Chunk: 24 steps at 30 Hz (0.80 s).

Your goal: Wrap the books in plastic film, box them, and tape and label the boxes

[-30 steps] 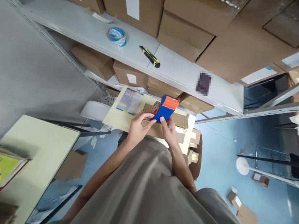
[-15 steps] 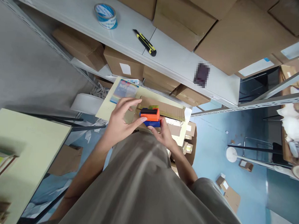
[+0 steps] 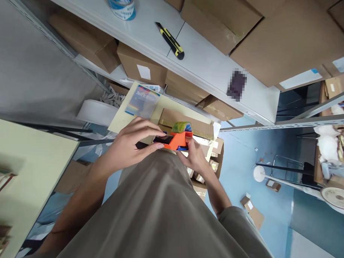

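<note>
An orange and blue tape dispenser [image 3: 175, 141] is held between both hands just above my lap. A roll of yellowish-green tape [image 3: 182, 127] shows at its far side. My left hand [image 3: 136, 141] pinches the dispenser's dark left end between thumb and fingers. On the right end, my right hand [image 3: 194, 155] is closed round the orange and blue body. Behind the dispenser, a flat cardboard box [image 3: 200, 127] with tape along it lies on the pale yellow table [image 3: 117, 121].
A clear printed packet [image 3: 141, 101] lies at the table's left. On the grey shelf [image 3: 148, 38] are a blue and white tape roll [image 3: 121, 6], a yellow and black cutter [image 3: 171, 41] and large cartons [image 3: 218, 23]. A white fan [image 3: 337, 197] stands at the right.
The dispenser has been turned, so its orange side and tape roll now show more. My left hand has closed onto its dark end. The view has shifted slightly.
</note>
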Motion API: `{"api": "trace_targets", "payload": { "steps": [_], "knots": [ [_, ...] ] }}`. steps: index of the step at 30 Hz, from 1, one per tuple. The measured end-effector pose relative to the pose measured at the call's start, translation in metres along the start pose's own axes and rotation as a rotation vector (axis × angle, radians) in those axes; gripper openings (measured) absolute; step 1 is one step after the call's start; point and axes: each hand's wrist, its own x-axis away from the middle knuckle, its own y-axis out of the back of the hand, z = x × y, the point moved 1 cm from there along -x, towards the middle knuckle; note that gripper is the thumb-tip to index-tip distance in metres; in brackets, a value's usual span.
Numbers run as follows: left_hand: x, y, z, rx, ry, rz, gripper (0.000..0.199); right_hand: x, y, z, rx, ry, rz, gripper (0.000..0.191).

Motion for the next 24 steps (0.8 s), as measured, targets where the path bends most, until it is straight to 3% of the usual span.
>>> {"api": "trace_targets", "payload": {
  "steps": [3,6,10,13,17,19,24],
  "knots": [
    [-0.002,0.008,0.017,0.136,0.12,0.011,0.019,-0.013,0.009,0.014,0.033,-0.038,0.064,0.035],
    [-0.006,0.005,0.047,0.358,0.358,0.051,0.027,-0.029,0.018,0.028,0.071,-0.17,0.186,0.041],
    [-0.003,-0.027,0.089,0.718,0.636,0.09,0.042,-0.048,0.029,0.039,0.088,-0.409,0.385,0.047],
    [0.009,-0.059,0.101,0.881,0.774,0.021,0.048,-0.058,0.037,0.043,0.105,-0.539,0.519,0.049],
    [0.024,-0.08,0.1,0.977,0.862,-0.004,0.046,-0.068,0.062,0.048,0.116,-0.656,0.731,0.054],
    [0.025,-0.078,0.106,0.992,0.897,-0.033,0.045,-0.075,0.081,0.051,0.101,-0.727,0.797,0.056],
    [0.016,-0.068,0.138,0.963,0.921,-0.141,0.04,-0.095,0.125,0.052,0.165,-0.837,0.804,0.057]
  ]
}}
